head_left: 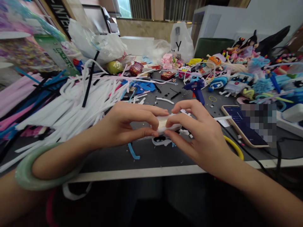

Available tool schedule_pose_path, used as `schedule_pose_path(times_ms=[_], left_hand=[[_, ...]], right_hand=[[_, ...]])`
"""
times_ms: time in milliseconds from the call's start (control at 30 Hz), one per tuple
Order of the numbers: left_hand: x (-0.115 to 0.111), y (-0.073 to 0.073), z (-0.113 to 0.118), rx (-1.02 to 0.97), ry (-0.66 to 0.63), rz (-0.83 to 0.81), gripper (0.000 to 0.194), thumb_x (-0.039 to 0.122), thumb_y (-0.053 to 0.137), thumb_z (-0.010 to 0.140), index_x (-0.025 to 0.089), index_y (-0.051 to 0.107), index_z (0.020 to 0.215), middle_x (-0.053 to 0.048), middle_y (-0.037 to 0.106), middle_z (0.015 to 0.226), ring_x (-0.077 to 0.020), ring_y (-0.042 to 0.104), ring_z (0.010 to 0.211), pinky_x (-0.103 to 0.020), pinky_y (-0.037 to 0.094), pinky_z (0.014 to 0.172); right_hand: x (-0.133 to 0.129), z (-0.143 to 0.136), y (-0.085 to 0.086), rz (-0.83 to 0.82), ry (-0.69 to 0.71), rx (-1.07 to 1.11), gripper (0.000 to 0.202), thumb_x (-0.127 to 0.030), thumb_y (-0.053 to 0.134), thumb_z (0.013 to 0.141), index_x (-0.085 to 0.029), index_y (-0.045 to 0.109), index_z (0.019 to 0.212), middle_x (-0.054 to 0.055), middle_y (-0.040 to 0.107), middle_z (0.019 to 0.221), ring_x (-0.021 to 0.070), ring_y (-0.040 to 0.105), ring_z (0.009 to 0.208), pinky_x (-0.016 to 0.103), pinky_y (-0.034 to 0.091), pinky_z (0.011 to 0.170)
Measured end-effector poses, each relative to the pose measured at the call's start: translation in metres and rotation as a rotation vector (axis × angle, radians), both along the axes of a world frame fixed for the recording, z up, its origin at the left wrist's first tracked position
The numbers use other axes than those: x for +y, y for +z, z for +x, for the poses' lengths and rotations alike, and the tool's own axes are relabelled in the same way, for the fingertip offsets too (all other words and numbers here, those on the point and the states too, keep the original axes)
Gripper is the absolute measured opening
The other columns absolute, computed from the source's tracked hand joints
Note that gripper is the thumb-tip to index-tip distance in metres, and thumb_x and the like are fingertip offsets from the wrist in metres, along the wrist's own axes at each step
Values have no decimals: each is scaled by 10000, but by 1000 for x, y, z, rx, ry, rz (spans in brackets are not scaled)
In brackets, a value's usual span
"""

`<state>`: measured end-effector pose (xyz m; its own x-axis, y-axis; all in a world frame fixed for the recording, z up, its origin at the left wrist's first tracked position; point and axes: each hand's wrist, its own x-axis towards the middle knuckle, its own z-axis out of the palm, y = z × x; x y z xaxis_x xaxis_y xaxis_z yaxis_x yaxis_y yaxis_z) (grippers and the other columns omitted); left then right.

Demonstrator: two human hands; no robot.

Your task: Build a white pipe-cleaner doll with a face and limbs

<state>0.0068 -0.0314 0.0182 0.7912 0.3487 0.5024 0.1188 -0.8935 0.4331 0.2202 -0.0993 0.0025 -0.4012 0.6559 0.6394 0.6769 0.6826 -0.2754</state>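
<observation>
A small white fuzzy piece [162, 123] with a cream-coloured middle is held over the grey table, between both hands. My left hand [127, 123] pinches its left side with thumb and fingers. On its right side, the bent fingers and thumb of my right hand [199, 132] grip it. Just below it lies a white piece with a black eye shape [161, 140], partly hidden by the hands. A blue strip [133, 152] rests near the table's front edge. Behind my right hand stands a blue glue gun [196, 88].
Many white fuzzy stems [56, 110] are piled at the left. Fuzzy dolls [239, 83] crowd the back right. A phone [243, 126], dark cables and a white power strip [291, 121] are at the right. A yellow ring [234, 146] lies beside my right wrist.
</observation>
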Motion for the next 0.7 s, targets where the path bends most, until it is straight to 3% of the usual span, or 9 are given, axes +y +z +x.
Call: schedule_pose_path(times_ms=[300,700], left_hand=[[1,-1,-1,-6,-19,-15,41,145,688,819,165,667,791,-84,712,1140,-100,695,961,-107,483,868],[1,0,-1,3,-12,-45,54,194,674,836,174,671,786,-83,714,1132,-130,701,938,-150,497,841]], right_hand=[[0,1,1,-4,15,-1,87,-174,560,892,-149,631,937,109,517,1107,171,537,1052,326,447,928],[-1,1,1,9,-2,-16,89,-183,570,887,-162,625,953,113,507,1127,174,519,1085,332,443,935]])
